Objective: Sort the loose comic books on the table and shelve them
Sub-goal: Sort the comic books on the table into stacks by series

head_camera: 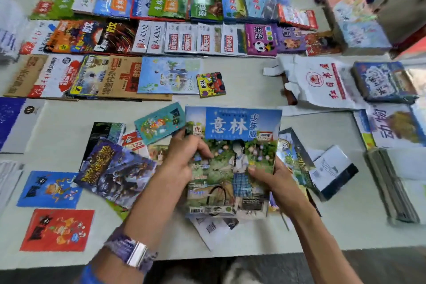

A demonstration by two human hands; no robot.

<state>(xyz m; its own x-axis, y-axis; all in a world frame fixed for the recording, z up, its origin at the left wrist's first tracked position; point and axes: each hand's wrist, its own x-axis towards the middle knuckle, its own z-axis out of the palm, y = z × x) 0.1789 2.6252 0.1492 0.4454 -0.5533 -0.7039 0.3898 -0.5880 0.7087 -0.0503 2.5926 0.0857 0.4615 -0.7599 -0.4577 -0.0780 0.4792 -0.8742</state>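
Red and blue booklets, the red booklet (57,229) nearest the edge and the blue booklet (49,189) just beyond it, lie flat at the left of the pale table (253,90). Right of them a dark comic (115,173) rests tilted across a loose pile that includes a teal booklet (159,122) lying askew near the pile's far end. At centre, the left hand (184,157) grips the magazine (232,159) by its left edge, fingers curled over the cover; a wristband (131,250) circles that wrist. The magazine, blue-titled and showing a girl with a bicycle, is held face-up just above the table, over scattered papers. The right hand (274,182) clamps the magazine's right edge, thumb on the cover and fingers hidden behind. Partly under that hand lies another glossy book (292,152), and beside it a white packet (332,168) sits tilted. Farther right, a stack of thin volumes (391,187) lies near the table's edge. Behind all this, rows of magazines (184,39) overlap across the table's far half, with a white bag (322,83) printed in red lying at the right.
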